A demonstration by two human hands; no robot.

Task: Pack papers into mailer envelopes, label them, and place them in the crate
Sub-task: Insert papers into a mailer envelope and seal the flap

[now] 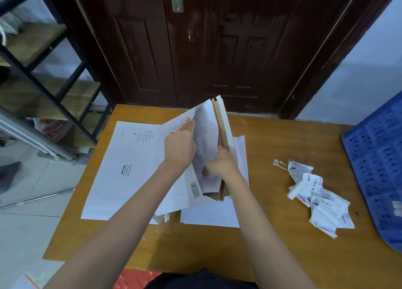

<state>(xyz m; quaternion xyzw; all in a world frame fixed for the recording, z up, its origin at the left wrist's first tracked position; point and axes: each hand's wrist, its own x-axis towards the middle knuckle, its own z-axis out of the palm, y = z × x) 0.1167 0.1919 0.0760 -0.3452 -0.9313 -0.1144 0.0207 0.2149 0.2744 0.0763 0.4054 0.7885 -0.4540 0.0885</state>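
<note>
From the head camera I see both of my hands at the middle of the wooden worktop [272, 140], working on one mailer envelope [174, 123] that is lifted off the surface and held open. My left hand [179, 146] grips the upper white panel of that envelope, its fingers [188, 124] curled over the panel's edge and pulling it up and to the left. My right hand [220, 163] is at the envelope's mouth, fingers clenched around a sheet of printed papers [205, 136] that stands partly inside the opening, beside the red tear strip [219, 134] and the brown inner flap. How far the sheet is in, I cannot tell.

Under the open envelope lies a stack of flat white mailers [121, 169], the top one showing a printed label box. More white sheets [208, 212] lie flat just right of and below my hands.

To the right, well apart from the envelopes, a loose heap of shipping labels [322, 199] sits on the worktop. Farther right, at the frame's edge, stands the blue perforated crate [378, 158], resting on the worktop's right end. Behind the worktop is a dark wooden door [195, 49], and a metal shelf [43, 71] stands to the left.
</note>
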